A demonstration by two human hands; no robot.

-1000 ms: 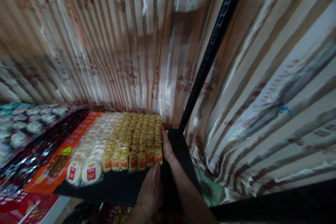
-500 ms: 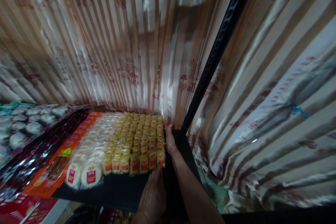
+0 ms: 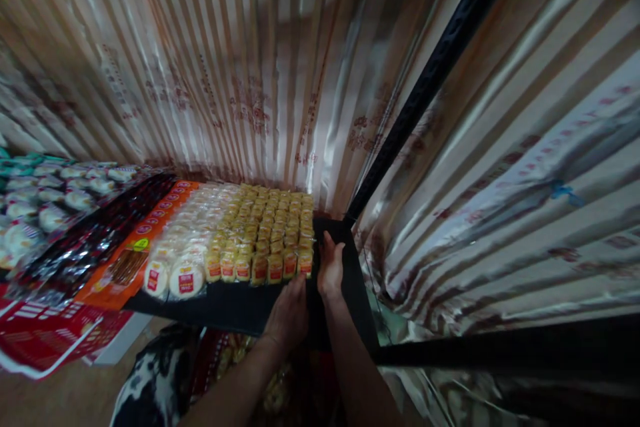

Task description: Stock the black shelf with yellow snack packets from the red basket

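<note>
Rows of small yellow wrapped snack packets [image 3: 270, 230] with red labels stand in a tight block on a black shelf [image 3: 227, 307]. My left hand [image 3: 290, 310] is at the block's front right corner, fingers stretched out together, their tips at the last front packet. Just right of the block is my right hand [image 3: 331, 268], fingers extended and thumb apart. A narrow gap shows between it and the packets, and neither hand holds anything. Left of the yellow block stand round white wrapped snacks [image 3: 188, 279], also in rows.
An orange snack bag [image 3: 125, 270], dark shiny packs [image 3: 93, 237] and white packets [image 3: 53, 217] lie farther left. Below are a red basket [image 3: 55, 337] and black-and-white patterned cloth [image 3: 153, 377]. A black metal post [image 3: 420, 97] rises at the shelf's back right corner, against striped sheeting [image 3: 225, 67].
My right hand has come away from the block's right side, its thumb now spread. My left hand stays near the front corner. The view has tilted down, showing more below the shelf.
</note>
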